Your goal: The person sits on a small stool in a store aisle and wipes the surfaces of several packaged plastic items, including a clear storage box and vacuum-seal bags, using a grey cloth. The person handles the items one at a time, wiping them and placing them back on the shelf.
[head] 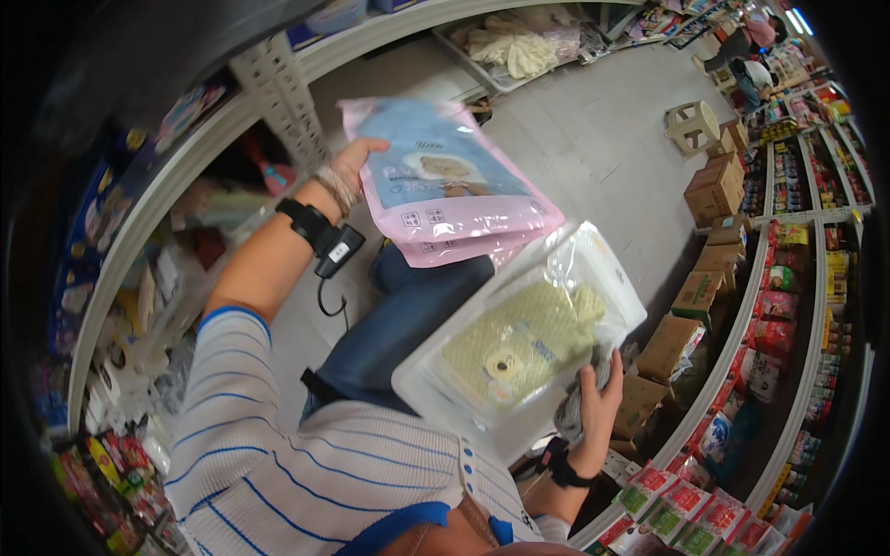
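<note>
My left hand (pixel 356 161) grips the edge of a glossy pink plastic bag (pixel 445 181) with a blue item showing through its window; a second pink bag lies just beneath it. A white-edged clear package (pixel 518 340) with folded green textured fabric and a bear face rests over my lap, below and to the right of the pink bags. My right hand (pixel 599 396) is at that package's lower right corner, with a grey cloth (pixel 573 410) between the palm and the package. The fingertips lie partly against the grey cloth.
Metal shelving (pixel 278 90) stands close on the left. A tray (pixel 507 80) of pale fabric sits at the back. Cardboard boxes (pixel 667 347) line the floor beside shelves of packaged goods (pixel 779 306) on the right. A plastic stool (pixel 692 128) and people (pixel 751 55) are farther off.
</note>
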The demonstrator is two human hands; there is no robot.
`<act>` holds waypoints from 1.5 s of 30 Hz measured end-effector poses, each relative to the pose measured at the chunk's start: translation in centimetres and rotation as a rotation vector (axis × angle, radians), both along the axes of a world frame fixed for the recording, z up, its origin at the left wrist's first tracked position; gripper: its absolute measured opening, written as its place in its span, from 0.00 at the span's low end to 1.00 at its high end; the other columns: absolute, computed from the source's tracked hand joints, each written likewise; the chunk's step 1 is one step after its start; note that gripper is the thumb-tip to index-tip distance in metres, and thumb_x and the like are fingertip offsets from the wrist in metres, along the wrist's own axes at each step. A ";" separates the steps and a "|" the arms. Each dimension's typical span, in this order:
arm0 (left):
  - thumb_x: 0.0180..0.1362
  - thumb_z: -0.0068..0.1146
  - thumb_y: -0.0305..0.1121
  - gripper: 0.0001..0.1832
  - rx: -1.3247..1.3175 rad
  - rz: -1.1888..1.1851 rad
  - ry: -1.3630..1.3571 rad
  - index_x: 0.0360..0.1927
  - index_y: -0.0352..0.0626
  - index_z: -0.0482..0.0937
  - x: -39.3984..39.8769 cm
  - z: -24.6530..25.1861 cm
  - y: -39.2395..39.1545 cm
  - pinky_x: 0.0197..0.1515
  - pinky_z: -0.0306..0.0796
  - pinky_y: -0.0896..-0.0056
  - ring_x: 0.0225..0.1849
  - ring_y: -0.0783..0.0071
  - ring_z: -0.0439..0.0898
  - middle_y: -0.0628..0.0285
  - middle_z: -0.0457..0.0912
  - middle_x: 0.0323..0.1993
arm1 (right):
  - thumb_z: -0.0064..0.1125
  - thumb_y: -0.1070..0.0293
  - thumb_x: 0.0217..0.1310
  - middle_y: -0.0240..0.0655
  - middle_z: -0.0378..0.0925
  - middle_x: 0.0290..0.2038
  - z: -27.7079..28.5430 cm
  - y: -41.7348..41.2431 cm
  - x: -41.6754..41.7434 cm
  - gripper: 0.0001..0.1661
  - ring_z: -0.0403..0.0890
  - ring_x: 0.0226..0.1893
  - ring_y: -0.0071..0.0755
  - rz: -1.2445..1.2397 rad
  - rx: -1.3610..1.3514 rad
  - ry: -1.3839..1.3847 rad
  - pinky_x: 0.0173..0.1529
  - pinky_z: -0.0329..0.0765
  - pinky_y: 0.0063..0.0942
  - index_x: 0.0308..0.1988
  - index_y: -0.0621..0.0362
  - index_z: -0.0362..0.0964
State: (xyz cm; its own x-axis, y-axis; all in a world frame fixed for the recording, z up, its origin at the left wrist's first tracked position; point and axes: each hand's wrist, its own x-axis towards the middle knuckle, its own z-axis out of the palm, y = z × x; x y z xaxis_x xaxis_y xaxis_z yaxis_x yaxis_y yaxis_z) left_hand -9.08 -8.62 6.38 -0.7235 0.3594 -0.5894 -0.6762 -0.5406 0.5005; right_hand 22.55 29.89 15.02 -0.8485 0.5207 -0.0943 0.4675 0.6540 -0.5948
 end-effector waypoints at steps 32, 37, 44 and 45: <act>0.59 0.49 0.47 0.31 -0.285 -0.435 0.475 0.61 0.41 0.59 -2.6 -5.4 6.9 0.57 0.61 0.70 0.61 0.63 0.65 0.53 0.65 0.59 | 0.56 0.68 0.52 0.45 0.58 0.61 -1.3 -0.3 -3.3 0.29 0.58 0.62 0.39 -0.175 -0.227 0.035 0.64 0.53 0.31 0.55 0.62 0.63; 0.56 0.55 0.37 0.37 -0.285 -0.779 0.754 0.66 0.43 0.50 9.9 3.6 11.3 0.64 0.50 0.67 0.68 0.66 0.49 0.55 0.57 0.64 | 0.59 0.62 0.50 0.48 0.61 0.58 -1.6 -2.4 -3.0 0.30 0.68 0.54 0.47 -0.043 -0.023 0.087 0.55 0.66 0.33 0.53 0.58 0.65; 0.48 0.48 0.23 0.31 -0.771 -0.758 1.156 0.61 0.45 0.63 15.5 2.7 9.6 0.21 0.57 0.82 0.17 0.85 0.58 0.61 0.76 0.43 | 0.65 0.63 0.43 0.44 0.65 0.52 0.6 -6.5 -7.2 0.29 0.72 0.47 0.50 0.279 0.183 0.555 0.48 0.70 0.39 0.48 0.55 0.66; 0.48 0.48 0.24 0.31 -0.761 -0.738 1.148 0.61 0.45 0.63 15.8 2.3 9.2 0.21 0.58 0.82 0.17 0.85 0.58 0.62 0.76 0.43 | 0.63 0.65 0.44 0.44 0.64 0.54 -0.2 -7.1 -8.1 0.29 0.70 0.51 0.50 0.355 0.220 0.565 0.51 0.69 0.42 0.49 0.54 0.65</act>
State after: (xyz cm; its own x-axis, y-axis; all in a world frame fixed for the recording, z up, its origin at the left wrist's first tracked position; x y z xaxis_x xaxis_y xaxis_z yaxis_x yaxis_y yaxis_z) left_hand 6.72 0.62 8.73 -0.7015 0.7095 -0.0677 0.2538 0.3374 0.9065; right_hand 14.43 22.77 14.86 -0.8588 0.1592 0.4869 -0.1386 0.8428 -0.5201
